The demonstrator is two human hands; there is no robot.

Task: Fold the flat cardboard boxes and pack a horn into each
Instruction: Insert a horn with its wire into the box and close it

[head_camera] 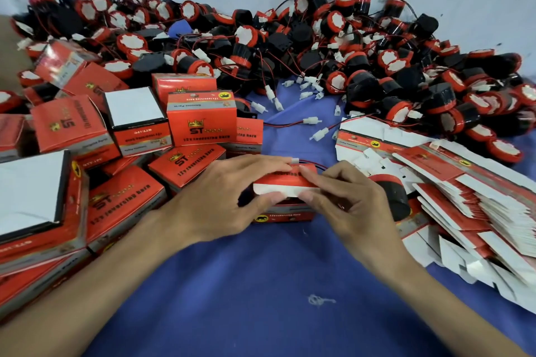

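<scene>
Working mid-way across the blue cloth [261, 284], toward its near edge: I'm closing the box [285, 182]. Left hand [229, 197] and right hand [351, 206] are both clamping it, thumbs pressing the white lid flap from the near side and fingers lying over the red top. The flap isn't tucked yet. A wire [314, 164] is sticking out at the box's far side, so I'm judging the horn is inside. Next move as I read it: push the wire in, then tuck the flap without creasing it. One loose horn [391, 200] is lying just beside the right hand. Flat boxes [478, 191] are fanning along the right edge and packed boxes [127, 191] are piling up on the left. The horn pile [290, 46] is running along the far edge.
</scene>
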